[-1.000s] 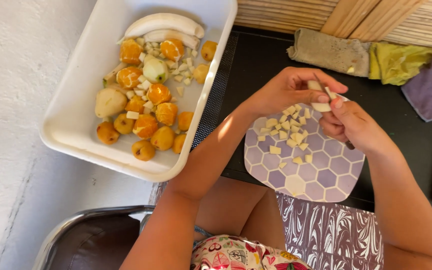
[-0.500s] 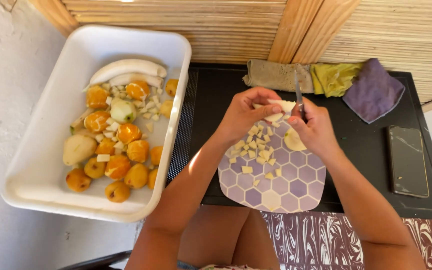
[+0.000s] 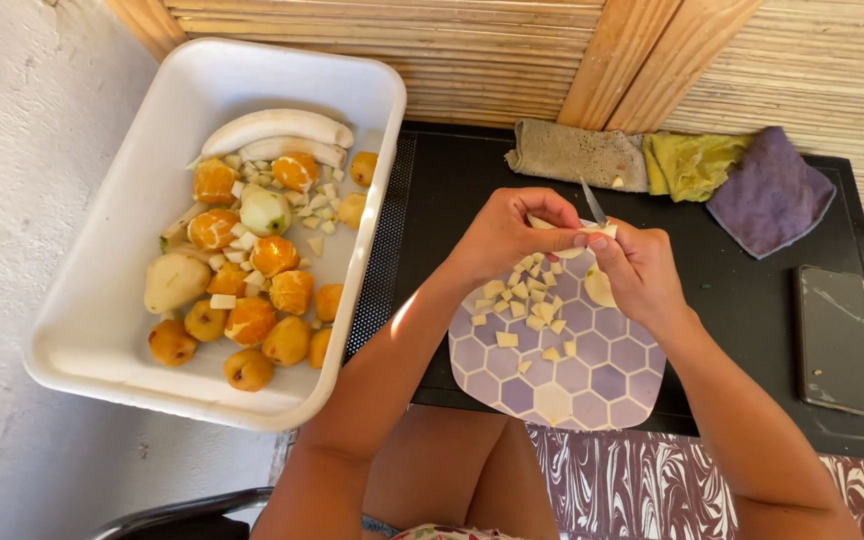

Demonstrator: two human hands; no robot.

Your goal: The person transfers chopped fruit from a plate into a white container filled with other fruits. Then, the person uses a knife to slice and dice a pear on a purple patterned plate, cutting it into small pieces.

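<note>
**Mia:** What are the hands doing?

**Ben:** The left hand (image 3: 512, 235) has its grip closed around a pale piece of fruit (image 3: 552, 225). The right hand (image 3: 637, 270) has its grip closed on a small knife (image 3: 593, 203). The blade sticks up between the two hands. The hands are touching each other.

**Mia:** Where is the fruit piece?

**Ben:** Up in the fingers, right over the top edge of the cutting board (image 3: 592, 390). The board is purple and white with six-sided shapes on it. It lies on the black table (image 3: 742, 300).

**Mia:** What is on the board?

**Ben:** Lots of little pale cubes (image 3: 532, 300), just under the hands. One bigger pale chunk (image 3: 600, 287) peeks out beside the right hand.

**Mia:** And the big white thing?

**Ben:** That is a white tub (image 3: 102, 330), left of the table. It holds peeled oranges (image 3: 252, 320), two peeled bananas (image 3: 272, 130), a pear (image 3: 174, 282) and more small cubes.

**Mia:** What else is on the table?

**Ben:** Three cloths at the back: a brownish one (image 3: 572, 155), a yellow one (image 3: 692, 165) and a purple one (image 3: 772, 195). A dark phone (image 3: 834, 338) lies flat on the right, well apart from the hands.
</note>
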